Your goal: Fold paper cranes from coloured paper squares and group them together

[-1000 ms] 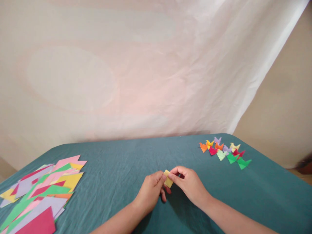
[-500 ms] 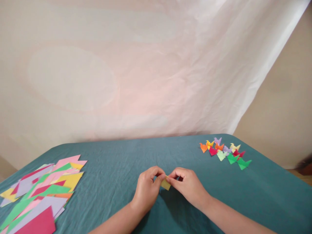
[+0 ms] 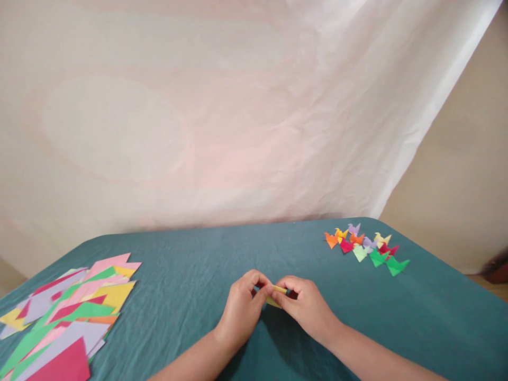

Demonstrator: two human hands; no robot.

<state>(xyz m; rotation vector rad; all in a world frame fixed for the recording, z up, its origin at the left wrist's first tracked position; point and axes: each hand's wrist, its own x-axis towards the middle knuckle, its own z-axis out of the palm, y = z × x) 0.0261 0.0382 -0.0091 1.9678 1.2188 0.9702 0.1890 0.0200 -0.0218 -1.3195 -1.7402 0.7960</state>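
Observation:
Between my two hands is a small folded piece of yellow paper (image 3: 273, 302), held just above the table near its front middle. My left hand (image 3: 246, 300) pinches its left side between thumb and fingers. From the right, my right hand (image 3: 304, 302) grips it the same way, and a narrow yellow edge shows above the right thumb. The fingertips of both hands almost meet and hide much of the paper, so its exact folds cannot be made out.
Loose sheets of coloured paper (image 3: 63, 354) lie overlapping at the left. Several small folded paper birds (image 3: 361, 253) stand grouped at the back right. A dark green cloth (image 3: 190, 275) covers the table, and a pale sheet (image 3: 254, 116) hangs behind it.
The yellow paper has turned between my fingers: its lower flap shows less, and a narrow edge now shows at the top right. My hands have barely shifted.

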